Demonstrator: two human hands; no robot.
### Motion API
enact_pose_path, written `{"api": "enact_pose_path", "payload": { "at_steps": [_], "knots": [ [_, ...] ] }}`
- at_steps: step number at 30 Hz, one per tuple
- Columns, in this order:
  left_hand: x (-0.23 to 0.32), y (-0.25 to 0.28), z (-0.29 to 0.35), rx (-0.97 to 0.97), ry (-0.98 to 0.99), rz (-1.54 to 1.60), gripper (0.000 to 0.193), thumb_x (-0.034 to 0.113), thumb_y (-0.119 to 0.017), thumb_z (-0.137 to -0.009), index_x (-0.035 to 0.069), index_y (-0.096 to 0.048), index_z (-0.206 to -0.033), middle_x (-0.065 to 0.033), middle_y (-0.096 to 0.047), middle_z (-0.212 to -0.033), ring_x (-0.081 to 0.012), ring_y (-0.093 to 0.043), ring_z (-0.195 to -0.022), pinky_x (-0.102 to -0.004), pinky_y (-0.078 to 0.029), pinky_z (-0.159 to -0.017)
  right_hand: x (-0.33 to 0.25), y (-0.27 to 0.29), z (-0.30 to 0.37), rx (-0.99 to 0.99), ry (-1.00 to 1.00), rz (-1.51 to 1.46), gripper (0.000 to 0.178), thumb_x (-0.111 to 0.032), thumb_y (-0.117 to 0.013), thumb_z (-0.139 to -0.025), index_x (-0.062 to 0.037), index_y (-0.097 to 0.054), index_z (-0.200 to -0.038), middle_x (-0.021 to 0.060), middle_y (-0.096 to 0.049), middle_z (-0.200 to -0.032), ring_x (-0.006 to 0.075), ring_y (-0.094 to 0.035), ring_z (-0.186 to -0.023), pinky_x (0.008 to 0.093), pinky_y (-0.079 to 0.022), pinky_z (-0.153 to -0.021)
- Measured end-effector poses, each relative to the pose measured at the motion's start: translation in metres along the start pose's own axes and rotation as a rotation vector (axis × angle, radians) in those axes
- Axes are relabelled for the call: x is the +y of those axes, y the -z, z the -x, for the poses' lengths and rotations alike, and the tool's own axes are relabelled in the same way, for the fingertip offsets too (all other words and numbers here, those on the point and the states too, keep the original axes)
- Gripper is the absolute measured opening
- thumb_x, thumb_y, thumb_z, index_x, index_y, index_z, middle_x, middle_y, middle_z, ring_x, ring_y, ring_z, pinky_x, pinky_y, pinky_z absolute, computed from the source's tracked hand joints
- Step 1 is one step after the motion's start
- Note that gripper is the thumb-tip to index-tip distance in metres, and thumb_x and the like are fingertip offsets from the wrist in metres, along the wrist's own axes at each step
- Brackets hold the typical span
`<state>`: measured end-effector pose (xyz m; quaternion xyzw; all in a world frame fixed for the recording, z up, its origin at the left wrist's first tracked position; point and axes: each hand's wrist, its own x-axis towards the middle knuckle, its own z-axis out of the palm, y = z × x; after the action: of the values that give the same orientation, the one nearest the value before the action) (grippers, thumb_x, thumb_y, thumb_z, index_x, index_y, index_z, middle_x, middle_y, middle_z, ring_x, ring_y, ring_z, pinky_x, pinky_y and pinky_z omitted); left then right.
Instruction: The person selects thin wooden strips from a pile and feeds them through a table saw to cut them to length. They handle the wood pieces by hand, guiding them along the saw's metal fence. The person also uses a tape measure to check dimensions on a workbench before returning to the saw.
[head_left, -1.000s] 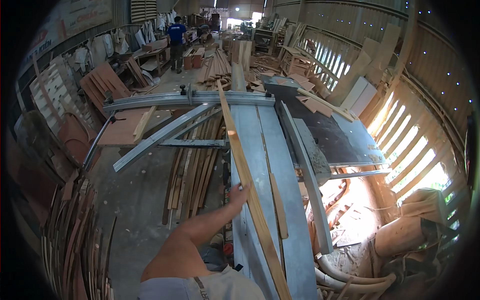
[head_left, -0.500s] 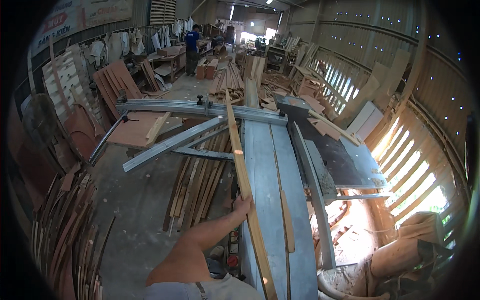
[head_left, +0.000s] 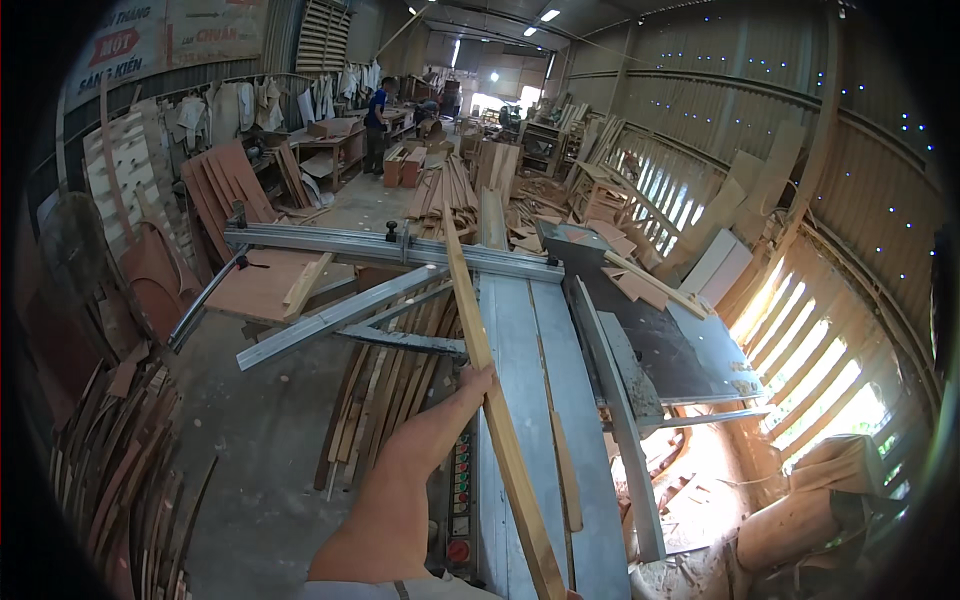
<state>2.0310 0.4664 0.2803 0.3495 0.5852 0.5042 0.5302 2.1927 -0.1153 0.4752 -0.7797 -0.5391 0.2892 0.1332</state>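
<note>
My left hand (head_left: 477,381) is closed around the edge of a long, narrow wood strip (head_left: 508,455), with my left arm stretched forward. The strip slants over the grey metal bed of a sliding table saw (head_left: 512,340). Its far end passes over the aluminium crosscut fence (head_left: 330,242), and its near end runs out at the lower edge. A shorter, thin wood piece (head_left: 566,470) lies along the slot in the bed, right of the strip. Of my right hand (head_left: 573,595) only a sliver of skin shows beside the strip's near end; its fingers are hidden.
A metal rip fence (head_left: 625,430) stands right of the bed. Below the left frame lies a stack of wood strips (head_left: 385,400); more thin offcuts (head_left: 115,480) lean at far left. A button panel (head_left: 461,490) faces my side. A person in blue (head_left: 376,120) stands far back.
My left hand is farther forward over the saw bed, and the arm is straighter. The view has tilted up, showing more of the button panel. A sliver of skin now shows at the lower edge.
</note>
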Motion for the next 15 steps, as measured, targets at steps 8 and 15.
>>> {"api": "enact_pose_path", "payload": {
  "at_steps": [8,15],
  "knots": [
    [-0.05,0.019,0.145,-0.101,0.095,0.056,0.035,0.028,-0.07,-0.089,-0.002,-0.063,-0.107,-0.0102,-0.069,-0.095,-0.0214,-0.067,-0.084,-0.0364,-0.054,-0.076,0.057,-0.025,0.045,-0.052,-0.2,-0.02,0.043,-0.04,-0.063,-0.091,-0.0082,-0.063,-0.12,0.0227,-0.07,-0.098,0.0442,-0.066,-0.093,0.0506,-0.053,-0.078],
    [-0.095,0.005,0.22,-0.239,0.299,0.237,0.028,0.029,-0.067,-0.094,0.004,-0.06,-0.105,-0.0047,-0.065,-0.087,-0.0171,-0.065,-0.076,-0.0345,-0.054,-0.066,0.128,-0.089,0.125,0.087,-0.274,0.174,0.046,-0.046,-0.064,-0.089,-0.0117,-0.064,-0.12,0.02,-0.071,-0.095,0.0414,-0.068,-0.086,0.0497,-0.054,-0.074]
  ]
}}
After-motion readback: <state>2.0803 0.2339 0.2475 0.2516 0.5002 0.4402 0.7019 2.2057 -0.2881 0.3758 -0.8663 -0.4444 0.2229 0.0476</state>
